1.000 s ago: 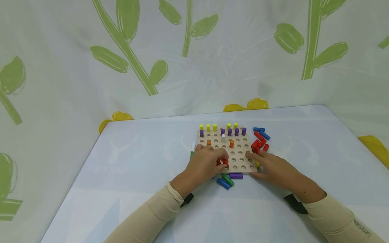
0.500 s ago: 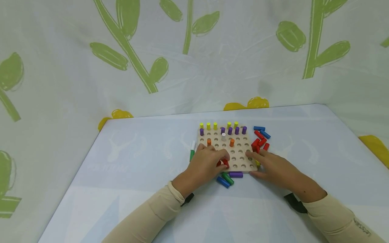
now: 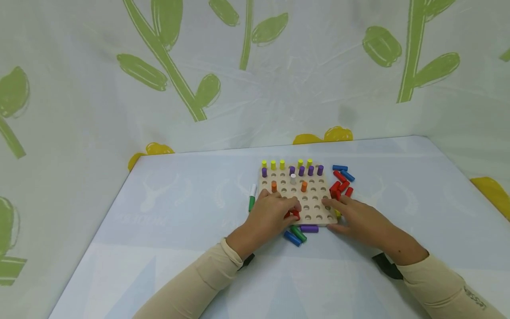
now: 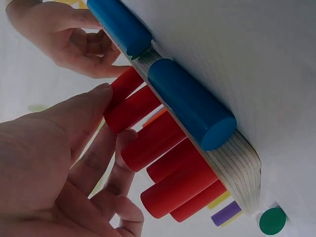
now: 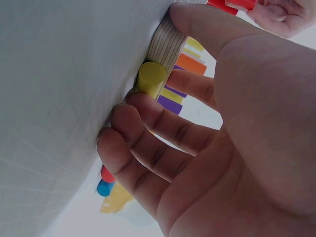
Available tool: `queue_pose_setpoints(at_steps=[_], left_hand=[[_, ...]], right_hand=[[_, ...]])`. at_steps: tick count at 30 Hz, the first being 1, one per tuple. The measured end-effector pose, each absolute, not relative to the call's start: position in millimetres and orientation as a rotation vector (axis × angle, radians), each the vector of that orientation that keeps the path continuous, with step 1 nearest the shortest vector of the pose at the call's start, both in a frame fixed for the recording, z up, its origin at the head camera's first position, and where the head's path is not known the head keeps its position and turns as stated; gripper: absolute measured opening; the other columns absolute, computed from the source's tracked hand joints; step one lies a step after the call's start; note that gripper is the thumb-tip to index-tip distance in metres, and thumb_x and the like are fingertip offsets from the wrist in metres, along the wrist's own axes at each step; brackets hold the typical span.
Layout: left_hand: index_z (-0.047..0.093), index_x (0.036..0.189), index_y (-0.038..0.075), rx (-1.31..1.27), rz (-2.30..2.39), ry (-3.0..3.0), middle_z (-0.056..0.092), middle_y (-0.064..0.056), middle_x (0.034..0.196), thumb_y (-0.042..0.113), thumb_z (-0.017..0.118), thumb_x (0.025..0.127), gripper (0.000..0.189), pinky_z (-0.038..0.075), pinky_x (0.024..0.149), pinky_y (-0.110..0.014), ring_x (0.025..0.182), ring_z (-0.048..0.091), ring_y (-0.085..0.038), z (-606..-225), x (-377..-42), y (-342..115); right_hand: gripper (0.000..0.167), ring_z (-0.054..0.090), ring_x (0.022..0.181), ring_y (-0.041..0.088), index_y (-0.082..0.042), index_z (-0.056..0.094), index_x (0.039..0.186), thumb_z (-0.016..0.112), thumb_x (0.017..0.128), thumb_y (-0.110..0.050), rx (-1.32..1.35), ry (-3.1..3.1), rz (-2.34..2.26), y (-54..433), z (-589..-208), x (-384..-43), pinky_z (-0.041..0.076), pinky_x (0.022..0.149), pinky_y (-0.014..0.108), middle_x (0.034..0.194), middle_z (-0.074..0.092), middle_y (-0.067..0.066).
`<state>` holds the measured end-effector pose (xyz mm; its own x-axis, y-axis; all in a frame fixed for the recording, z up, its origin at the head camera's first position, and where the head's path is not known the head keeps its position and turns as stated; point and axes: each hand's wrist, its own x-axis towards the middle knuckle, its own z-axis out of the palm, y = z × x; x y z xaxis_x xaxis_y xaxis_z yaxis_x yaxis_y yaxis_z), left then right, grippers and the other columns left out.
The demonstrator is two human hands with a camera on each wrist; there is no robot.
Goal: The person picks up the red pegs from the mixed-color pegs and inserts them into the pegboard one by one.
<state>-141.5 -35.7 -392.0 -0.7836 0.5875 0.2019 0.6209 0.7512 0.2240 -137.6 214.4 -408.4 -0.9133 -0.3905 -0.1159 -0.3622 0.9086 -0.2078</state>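
Observation:
A wooden pegboard (image 3: 312, 208) lies on the table, with yellow, purple, orange and white pegs standing in some holes. My left hand (image 3: 268, 212) is over its near left part and pinches a red peg (image 4: 118, 89) between thumb and fingers. Beside that peg, several red pegs (image 4: 155, 140) stand in a row along the near edge, largely hidden by the hand from above. My right hand (image 3: 358, 221) holds the board's near right corner: the thumb rests at the near edge, the index finger reaches over the top. A loose yellow peg (image 5: 151, 77) lies at its fingertips.
Loose red pegs (image 3: 340, 188) and blue pegs (image 3: 340, 168) lie right of the board. In front are a blue peg (image 3: 292, 238), a green peg (image 3: 298, 233) and a purple peg (image 3: 309, 229). White (image 3: 253, 190) and green pegs (image 3: 251, 204) lie on the left.
The head view has shifted slightly, so the board appears a little higher in it. Both hands keep nearly the same place and hold.

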Motion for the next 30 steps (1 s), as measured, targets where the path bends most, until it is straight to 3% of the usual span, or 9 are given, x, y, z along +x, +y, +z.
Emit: queue_pose_setpoints(at_steps=[8, 14, 20, 30], left_hand=[[0.075, 0.107, 0.026, -0.992, -0.39, -2.826, 0.078, 0.009, 0.097, 0.033, 0.073, 0.092, 0.017, 0.033, 0.073, -0.028, 0.078, 0.06, -0.009, -392, -140, -34], [0.074, 0.112, 0.025, -0.967, -0.434, -2.864, 0.071, 0.01, 0.084, 0.037, 0.071, 0.093, 0.022, 0.046, 0.083, -0.035, 0.077, 0.055, -0.008, -391, -138, -33], [0.072, 0.117, 0.023, -0.935, -0.539, -2.863, 0.072, 0.004, 0.1, 0.037, 0.071, 0.093, 0.028, 0.049, 0.082, -0.035, 0.086, 0.061, -0.01, -381, -139, -40], [0.065, 0.129, 0.02, -0.638, -0.944, -2.898, 0.066, -0.002, 0.127, 0.038, 0.068, 0.095, 0.038, 0.056, 0.092, -0.039, 0.112, 0.062, -0.023, -359, -165, -85]], right_hand=[[0.067, 0.065, 0.11, 0.039, -0.017, 0.054, 0.142, 0.078, 0.085, -0.04, -0.592, 2.92, -0.28, 214, -407, -136, 0.057, 0.088, 0.053, 0.13, 0.06, 0.025], [0.067, 0.064, 0.112, 0.041, -0.017, 0.054, 0.143, 0.079, 0.085, -0.04, -0.604, 2.927, -0.282, 216, -407, -138, 0.057, 0.088, 0.053, 0.132, 0.059, 0.026], [0.068, 0.063, 0.114, 0.043, -0.017, 0.054, 0.143, 0.079, 0.085, -0.04, -0.582, 2.913, -0.27, 216, -406, -138, 0.057, 0.088, 0.054, 0.134, 0.058, 0.027], [0.07, 0.063, 0.112, 0.042, -0.016, 0.053, 0.144, 0.079, 0.084, -0.041, -0.563, 2.895, -0.286, 213, -407, -138, 0.058, 0.087, 0.052, 0.133, 0.058, 0.027]])
